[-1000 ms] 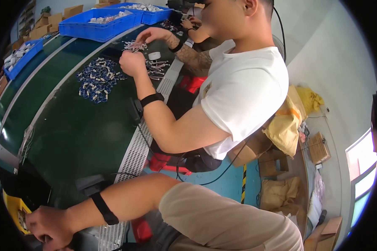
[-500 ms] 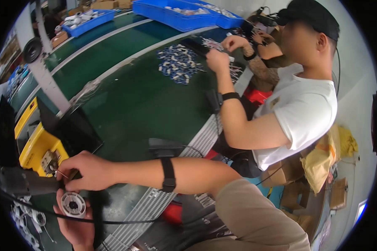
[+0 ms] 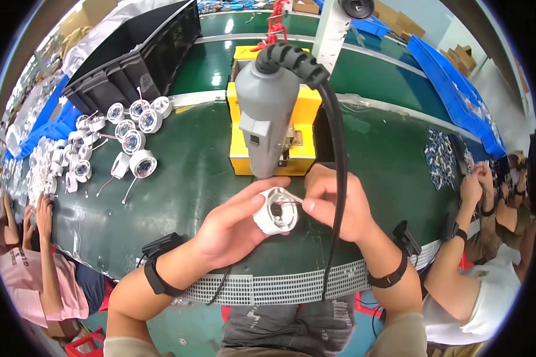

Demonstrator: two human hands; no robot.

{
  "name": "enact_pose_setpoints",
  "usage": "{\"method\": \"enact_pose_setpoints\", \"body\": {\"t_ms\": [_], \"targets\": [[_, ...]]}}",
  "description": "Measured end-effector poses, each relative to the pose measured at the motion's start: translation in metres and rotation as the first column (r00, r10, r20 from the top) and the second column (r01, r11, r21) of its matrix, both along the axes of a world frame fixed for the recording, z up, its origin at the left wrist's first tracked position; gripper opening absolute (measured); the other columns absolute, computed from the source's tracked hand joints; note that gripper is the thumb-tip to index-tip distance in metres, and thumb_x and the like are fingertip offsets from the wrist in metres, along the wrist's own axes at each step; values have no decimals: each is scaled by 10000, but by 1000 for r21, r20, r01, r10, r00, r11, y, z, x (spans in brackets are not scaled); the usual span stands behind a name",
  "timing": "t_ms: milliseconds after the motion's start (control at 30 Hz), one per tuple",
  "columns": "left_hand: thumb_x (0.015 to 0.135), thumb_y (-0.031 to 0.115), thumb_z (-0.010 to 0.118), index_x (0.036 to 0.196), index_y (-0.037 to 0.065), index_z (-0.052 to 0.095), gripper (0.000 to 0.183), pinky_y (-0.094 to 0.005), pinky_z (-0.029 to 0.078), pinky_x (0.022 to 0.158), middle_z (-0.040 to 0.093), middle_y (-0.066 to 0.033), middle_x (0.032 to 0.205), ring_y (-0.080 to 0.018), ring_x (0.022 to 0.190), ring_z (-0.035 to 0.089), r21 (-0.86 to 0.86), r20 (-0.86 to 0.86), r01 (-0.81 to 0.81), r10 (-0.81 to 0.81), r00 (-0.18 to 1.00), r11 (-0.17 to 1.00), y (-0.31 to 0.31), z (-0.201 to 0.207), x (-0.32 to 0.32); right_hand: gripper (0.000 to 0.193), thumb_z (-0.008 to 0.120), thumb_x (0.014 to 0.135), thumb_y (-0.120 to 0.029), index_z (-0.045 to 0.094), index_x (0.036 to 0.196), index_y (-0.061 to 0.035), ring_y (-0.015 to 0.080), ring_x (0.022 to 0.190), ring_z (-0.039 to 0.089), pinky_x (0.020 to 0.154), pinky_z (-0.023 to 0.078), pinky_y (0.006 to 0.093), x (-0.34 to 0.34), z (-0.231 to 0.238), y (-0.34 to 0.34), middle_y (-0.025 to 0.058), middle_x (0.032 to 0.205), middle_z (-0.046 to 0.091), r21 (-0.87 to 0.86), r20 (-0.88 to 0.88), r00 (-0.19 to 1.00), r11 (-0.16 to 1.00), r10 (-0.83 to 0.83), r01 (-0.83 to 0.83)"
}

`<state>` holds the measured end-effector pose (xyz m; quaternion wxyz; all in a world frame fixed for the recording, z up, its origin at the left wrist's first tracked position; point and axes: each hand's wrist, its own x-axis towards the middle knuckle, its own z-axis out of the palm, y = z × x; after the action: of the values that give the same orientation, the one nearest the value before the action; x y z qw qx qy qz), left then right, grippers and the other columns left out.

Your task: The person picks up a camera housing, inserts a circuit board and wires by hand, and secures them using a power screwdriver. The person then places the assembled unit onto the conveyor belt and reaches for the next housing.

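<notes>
White housing: the round white housing (image 3: 267, 225) sits in front of the person, held above the green work surface (image 3: 190, 146), its open face tilted toward the viewer; clock directions run around it, with 12 pointing away from the person.
Left hand: at 9 o'clock, the left hand (image 3: 227, 231) cradles the housing, thumb on the rim, fingers behind.
Right hand: at 3 o'clock, the right hand (image 3: 344, 205) is narrowed to a fingertip pinch, apparently on the thin reddish wire (image 3: 290, 203) crossing the open face.
Step in hand: seems to be arranging the wire at the housing's rim.
Next move calls for: a steady left hold and a light pull, probably, with the wire kept unpinched.
Grey tool: at 12 o'clock, the grey tool (image 3: 267, 98) hangs before a yellow stand (image 3: 307, 128).
Black cable: the cable (image 3: 338, 146) drops in front of the right hand.
Finished-looking parts: more white housings (image 3: 134, 141) lie at 10 o'clock.
Black crate: the crate (image 3: 131, 66) stands between 10 and 11.
Blue-and-white parts: a heap (image 3: 439, 160) lies between 2 and 3, near a co-worker's hands (image 3: 471, 185).
</notes>
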<state>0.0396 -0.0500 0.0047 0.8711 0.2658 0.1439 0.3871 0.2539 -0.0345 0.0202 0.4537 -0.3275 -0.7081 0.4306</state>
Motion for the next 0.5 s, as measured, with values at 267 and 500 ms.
{"method": "enact_pose_setpoints", "body": {"t_ms": [267, 500], "targets": [[1028, 329, 373, 1422, 1, 343, 513, -402, 492, 878, 544, -128, 1259, -245, 1097, 569, 42, -81, 24, -20, 997, 999, 2, -5, -3, 124, 687, 756, -52, 582, 690, -50, 189, 635, 463, 609, 360, 335, -11, 1, -6, 22, 603, 499, 212, 203, 979, 975, 15, -59], [1029, 332, 367, 1437, 15, 319, 519, -420, 499, 879, 549, -133, 1252, -258, 1079, 583, 44, -102, -25, 30, 994, 999, -3, -5, 11, 111, 681, 783, -63, 591, 724, -37, 222, 654, 506, 652, 395, 351, -4, 4, -8, 65, 680, 540, 228, 140, 989, 974, -44, 11]]}}
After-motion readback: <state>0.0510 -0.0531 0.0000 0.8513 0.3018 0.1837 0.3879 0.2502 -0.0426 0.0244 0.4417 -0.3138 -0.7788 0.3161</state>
